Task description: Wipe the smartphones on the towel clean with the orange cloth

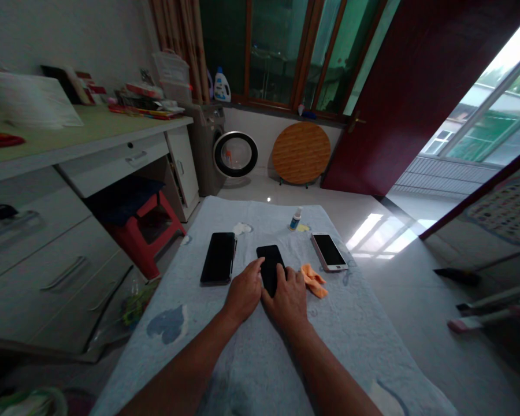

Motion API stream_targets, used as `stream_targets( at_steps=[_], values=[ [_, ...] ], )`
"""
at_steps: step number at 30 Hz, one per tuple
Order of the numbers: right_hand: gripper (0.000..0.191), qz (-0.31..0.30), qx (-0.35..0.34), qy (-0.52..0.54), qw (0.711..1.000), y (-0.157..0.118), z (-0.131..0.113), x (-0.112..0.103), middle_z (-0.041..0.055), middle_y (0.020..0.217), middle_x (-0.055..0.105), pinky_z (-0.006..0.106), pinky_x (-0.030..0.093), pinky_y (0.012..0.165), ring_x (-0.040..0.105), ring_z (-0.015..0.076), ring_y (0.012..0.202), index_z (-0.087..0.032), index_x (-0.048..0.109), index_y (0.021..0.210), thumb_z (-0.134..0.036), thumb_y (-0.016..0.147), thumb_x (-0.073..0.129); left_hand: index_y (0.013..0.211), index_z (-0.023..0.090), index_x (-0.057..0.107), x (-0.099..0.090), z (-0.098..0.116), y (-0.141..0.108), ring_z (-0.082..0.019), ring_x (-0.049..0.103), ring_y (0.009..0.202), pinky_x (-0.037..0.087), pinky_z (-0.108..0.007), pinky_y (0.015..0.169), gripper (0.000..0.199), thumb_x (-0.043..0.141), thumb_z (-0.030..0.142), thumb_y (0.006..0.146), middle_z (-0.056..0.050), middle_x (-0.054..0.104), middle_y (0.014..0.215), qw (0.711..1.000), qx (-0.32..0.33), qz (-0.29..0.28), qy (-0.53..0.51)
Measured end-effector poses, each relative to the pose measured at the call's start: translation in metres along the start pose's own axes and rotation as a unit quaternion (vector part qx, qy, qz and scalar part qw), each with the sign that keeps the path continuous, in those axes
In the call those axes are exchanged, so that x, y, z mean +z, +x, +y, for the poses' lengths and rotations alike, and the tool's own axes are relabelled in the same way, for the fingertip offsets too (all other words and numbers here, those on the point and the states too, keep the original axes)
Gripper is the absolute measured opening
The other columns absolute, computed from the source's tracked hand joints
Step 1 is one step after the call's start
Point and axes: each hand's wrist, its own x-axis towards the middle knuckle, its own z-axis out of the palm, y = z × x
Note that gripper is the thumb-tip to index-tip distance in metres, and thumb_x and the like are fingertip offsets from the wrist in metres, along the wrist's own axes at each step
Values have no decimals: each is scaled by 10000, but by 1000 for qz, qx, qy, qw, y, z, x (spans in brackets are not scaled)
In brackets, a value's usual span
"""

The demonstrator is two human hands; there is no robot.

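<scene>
The middle phone (268, 253) lies on the desk (264, 216), your left hand (244, 290) and right hand (291, 299) touching it, fingers bent; whether they pinch is unclear. Expect it light, stiff, slick, its glass fragile: take its long edges.

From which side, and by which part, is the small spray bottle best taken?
Probably by the body of the small spray bottle, below its white top, from the near side with the right hand. It stands upright and narrow, so fingers could wrap around it; nothing blocks that side.
</scene>
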Motion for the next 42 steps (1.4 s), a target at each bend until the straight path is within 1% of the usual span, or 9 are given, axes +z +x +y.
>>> stream_targets(
  at_steps=[4,8,15,19,21,25,29,35,42],
  values=[
    [613,-14,11,-1,1000,1,-3,1,167,1061,576,456,365,898,488,325,977,-124,527,1306,-438,787,613,1271,152,535,0,-1,1,-190,656,1037,509,-374,958,417,370,115,890,-102,661,1177,999,3,14,-34],
    [621,-7,19,12,1000,-1,-5,-4,151,1025,577,455,368,901,485,323,971,-130,524,1301,-367,736,627,1256,182,537,-4,3,2,-169,652,990,515,-359,937,400,358,118,905,-79,660,1151,996,37,44,-61],
    [628,18,-15,47,999,-9,3,-22,125,997,580,432,388,908,490,301,971,-132,531,1272,-329,684,632,1241,189,546,-14,10,0,-170,645,980,522,-344,913,384,333,131,927,-75,639,1180,989,93,97,-59],
    [618,60,-21,54,997,1,34,-38,122,1016,587,433,409,882,506,293,961,-151,522,1273,-377,705,618,1243,188,545,-15,9,-2,-161,651,911,530,-335,886,387,352,123,913,-69,650,1140,986,106,116,-51],
    [621,97,-17,57,994,13,58,-45,128,1037,594,429,410,885,511,291,974,-148,515,1279,-387,714,607,1245,190,542,-15,9,-3,-160,650,896,529,-339,884,387,356,128,911,-68,652,1128,985,111,123,-47],
    [585,169,28,37,984,43,112,-52,141,1038,616,444,401,871,533,298,957,-151,547,1236,-384,701,589,1242,198,546,-14,7,-3,-163,656,897,532,-344,886,381,365,144,911,-68,657,1131,985,111,124,-41],
    [551,165,65,1,984,66,151,-46,152,964,640,429,390,860,546,286,897,-127,588,1187,-389,702,585,1228,196,558,-14,6,-3,-176,665,926,531,-360,906,356,379,170,922,-76,663,1143,986,113,117,-35],
    [563,124,77,-32,989,75,176,-28,163,973,639,407,384,875,547,283,907,-105,611,1174,-411,702,598,1224,188,564,-15,6,-3,-185,669,960,529,-357,923,348,374,183,932,-84,666,1145,986,118,118,-31],
    [533,128,71,-33,989,71,181,-13,159,977,641,418,374,874,544,284,921,-114,615,1158,-412,716,599,1200,183,584,-14,6,-3,-193,658,1009,530,-351,930,332,394,188,928,-86,679,1131,984,132,120,-15]
  ],
)
